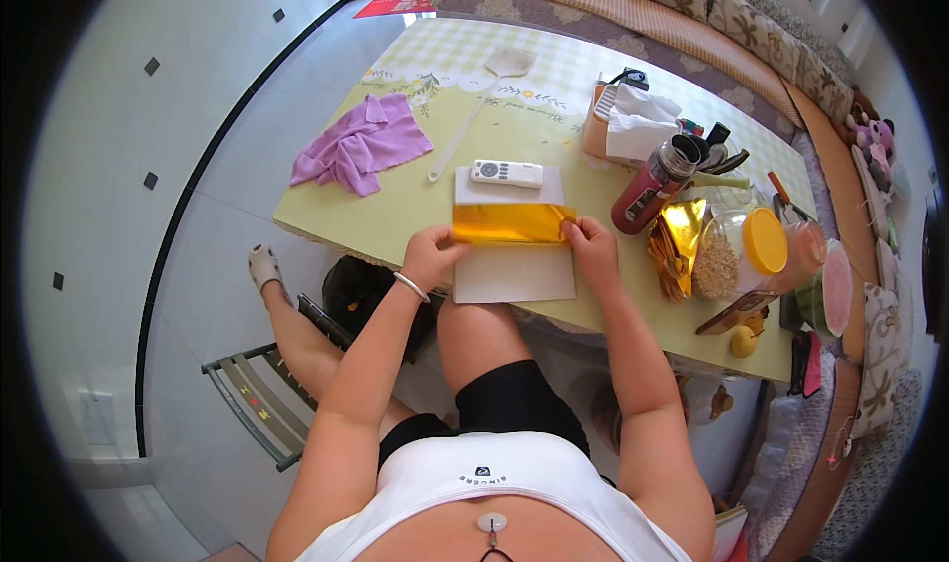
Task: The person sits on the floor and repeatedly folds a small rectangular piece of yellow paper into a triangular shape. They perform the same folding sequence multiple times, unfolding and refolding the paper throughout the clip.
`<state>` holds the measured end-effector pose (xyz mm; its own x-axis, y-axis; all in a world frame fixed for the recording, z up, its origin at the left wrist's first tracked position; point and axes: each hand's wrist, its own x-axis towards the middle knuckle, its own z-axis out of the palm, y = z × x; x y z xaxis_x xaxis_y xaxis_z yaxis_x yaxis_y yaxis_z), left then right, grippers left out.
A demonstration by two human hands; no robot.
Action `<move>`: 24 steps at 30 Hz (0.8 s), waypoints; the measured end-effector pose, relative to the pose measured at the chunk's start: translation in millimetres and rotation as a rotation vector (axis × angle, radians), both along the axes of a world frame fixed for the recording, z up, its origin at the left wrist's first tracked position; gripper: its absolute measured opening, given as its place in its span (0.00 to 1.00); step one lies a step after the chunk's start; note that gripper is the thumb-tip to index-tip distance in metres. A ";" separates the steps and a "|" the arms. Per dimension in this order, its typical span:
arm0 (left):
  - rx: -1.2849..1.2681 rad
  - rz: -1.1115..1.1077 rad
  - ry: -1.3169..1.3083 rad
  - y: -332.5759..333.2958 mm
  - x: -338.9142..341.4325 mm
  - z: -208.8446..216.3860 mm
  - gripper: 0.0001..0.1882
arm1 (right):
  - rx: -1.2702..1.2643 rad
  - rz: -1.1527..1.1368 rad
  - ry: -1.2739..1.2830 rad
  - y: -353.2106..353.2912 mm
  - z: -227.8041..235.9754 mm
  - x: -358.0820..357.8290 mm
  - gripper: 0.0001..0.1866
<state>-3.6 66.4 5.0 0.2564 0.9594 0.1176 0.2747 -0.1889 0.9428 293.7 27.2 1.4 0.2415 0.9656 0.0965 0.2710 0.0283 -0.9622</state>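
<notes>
A strip of shiny gold foil paper is stretched level between my two hands, over a white sheet or board at the table's near edge. At the strip's left end, my left hand pinches it with thumb and fingers. My right hand is closed on the right end, thumb on top. Just beyond the strip, a white remote control lies across the far part of the white sheet. To the right, more gold foil stands in a crumpled bundle.
On the left lies a purple cloth, with a long-handled fly swatter beside it. At right stand a tissue box, a dark red bottle, a yellow-lidded jar, a phone, a yellow fruit and cut watermelon.
</notes>
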 end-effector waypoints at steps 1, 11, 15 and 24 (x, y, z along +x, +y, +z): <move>-0.068 0.058 0.005 8.2 -0.8 -3.5 0.12 | 0.033 -0.043 -0.017 3.4 -0.9 -4.0 0.11; 0.244 0.362 0.480 7.7 20.2 -12.0 0.13 | -0.037 -0.305 -0.572 25.5 -1.1 -27.9 0.16; 0.311 0.323 0.525 7.7 20.7 -15.2 0.14 | -0.050 -0.315 -0.667 26.4 -8.5 -26.5 0.15; 0.333 0.290 0.560 6.2 20.7 -11.2 0.12 | -0.048 -0.300 -0.672 24.2 -6.2 -27.6 0.14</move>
<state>17.1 72.6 -6.2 0.1037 0.9343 0.3412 0.7840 -0.2879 0.5500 266.0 51.5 -4.8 0.3994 0.8742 0.2760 0.7922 -0.1776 -0.5838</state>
